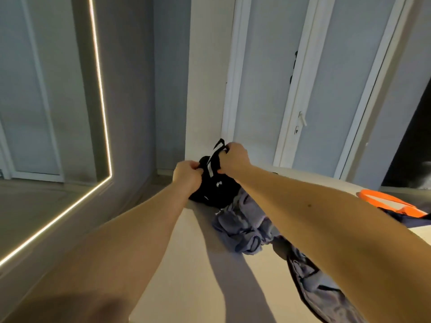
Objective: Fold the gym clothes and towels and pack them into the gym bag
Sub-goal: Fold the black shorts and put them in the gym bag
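Across the pale bed [186,264], spread wide under both bare forearms, no folded piece anywhere in view. Crumpled near the middle and trailing toward the near right edge: grey clothes [242,227], loose, not touched by either hand. Farther right, at the bed's edge and well apart from the hands: orange-and-navy item [384,201], partly cut off by the frame; impossible to tell whether bag or garment.

At the far corner of the bed, touching the grey heap on its near side: black garment [217,190], bunched, upper part held up off the bed, lower part resting on it. Probably the very start of the folding step, with the first piece picked out of the pile; packing not begun. Next, most likely: raise clear of the grey clothes, find two matching corners or a waistband, shake open, lay flat on a bare part of the bed before any fold.

Gripping the garment on its left side with curled fingers: left hand [186,174]. Pinching a raised edge of the same garment, a little higher and farther away: right hand [235,157], fingers closed round the fabric.

Soft, thin-looking dark cloth, limp and much creased. Running down from the right hand: white stripe [212,163]. Lower down: small white print [218,184], too small to read.
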`<state>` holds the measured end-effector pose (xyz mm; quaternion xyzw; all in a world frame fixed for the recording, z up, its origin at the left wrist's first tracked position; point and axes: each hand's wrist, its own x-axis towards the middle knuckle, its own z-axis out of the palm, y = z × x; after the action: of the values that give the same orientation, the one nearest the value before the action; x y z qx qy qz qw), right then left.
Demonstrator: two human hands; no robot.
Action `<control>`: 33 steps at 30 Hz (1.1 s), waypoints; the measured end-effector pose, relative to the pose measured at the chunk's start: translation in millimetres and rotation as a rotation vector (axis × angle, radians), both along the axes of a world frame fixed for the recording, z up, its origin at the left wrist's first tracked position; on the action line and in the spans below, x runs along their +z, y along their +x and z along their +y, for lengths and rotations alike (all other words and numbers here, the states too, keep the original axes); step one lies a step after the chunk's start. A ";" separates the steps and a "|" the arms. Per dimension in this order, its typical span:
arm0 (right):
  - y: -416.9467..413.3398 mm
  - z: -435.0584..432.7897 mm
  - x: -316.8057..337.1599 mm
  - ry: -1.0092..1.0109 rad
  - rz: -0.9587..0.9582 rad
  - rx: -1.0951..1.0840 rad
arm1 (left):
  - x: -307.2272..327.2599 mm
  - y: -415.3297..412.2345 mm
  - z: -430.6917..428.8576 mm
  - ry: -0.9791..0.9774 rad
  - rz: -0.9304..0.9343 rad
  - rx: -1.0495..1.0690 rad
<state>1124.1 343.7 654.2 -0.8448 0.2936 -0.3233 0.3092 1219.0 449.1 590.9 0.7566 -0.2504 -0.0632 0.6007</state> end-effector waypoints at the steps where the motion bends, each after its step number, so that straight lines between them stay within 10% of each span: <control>1: -3.5 -1.3 18.0 0.044 -0.091 0.001 | 26.7 -10.5 5.4 -0.013 -0.089 0.011; 10: -107.7 42.4 163.8 0.313 -0.440 0.152 | 239.6 -103.3 64.4 -0.145 -0.501 0.050; 23: -357.8 197.6 282.1 -0.153 0.572 -0.173 | 388.2 -307.4 201.8 -0.050 -0.672 0.026; 29: -401.6 251.4 287.6 0.099 0.062 0.026 | 385.8 -365.3 226.2 -0.008 -0.527 0.016; 33: -413.0 272.9 263.3 0.079 0.179 0.155 | 380.6 -380.0 230.6 0.034 -0.453 0.004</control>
<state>711.1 616.6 917.4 -0.8775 0.2665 -0.2100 0.3389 838.9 679.7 971.6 0.7619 -0.3766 0.1054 0.5163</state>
